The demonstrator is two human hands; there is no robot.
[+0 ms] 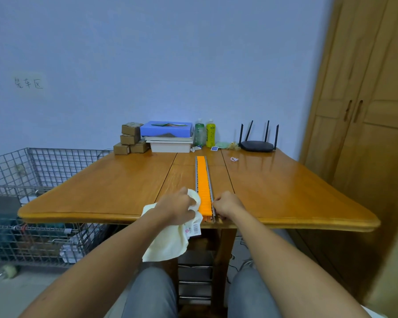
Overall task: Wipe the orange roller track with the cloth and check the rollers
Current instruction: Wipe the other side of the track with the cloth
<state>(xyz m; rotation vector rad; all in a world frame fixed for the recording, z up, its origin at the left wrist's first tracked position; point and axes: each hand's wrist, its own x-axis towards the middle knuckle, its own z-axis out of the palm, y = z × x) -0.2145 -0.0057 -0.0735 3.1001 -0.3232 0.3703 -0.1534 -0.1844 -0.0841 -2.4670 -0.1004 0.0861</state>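
Orange roller track [203, 184] lies on the wooden table [101, 187]. Its near end sits right at the middle of the near edge, and its long axis runs straight away from the person toward the far edge.

The two hands flank that near end. The left hand [178, 208] is just to the left of the track, its fingers curled round a bunched pale cloth [168, 242]. The wad touches the left rail and the first orange rollers, and the rest of the cloth hangs down over the near edge with a barcode tag showing. The right hand [228, 204] is on the other side, its fingers curled against the right metal rail. It seems to grip the rail and brace the track, though the fingertips themselves are hidden.

The cloth is at the very start of the track, so almost the whole strip stretches ahead of it. By my reading, the wipe has to go forward along that axis, away from the body. The left hand is the one placed to do it while the right holds the rail.

Beyond the far end of the track, along the far edge, stand two bottles [205, 133], a stack of books and boxes [168, 136] and a black router [257, 145].
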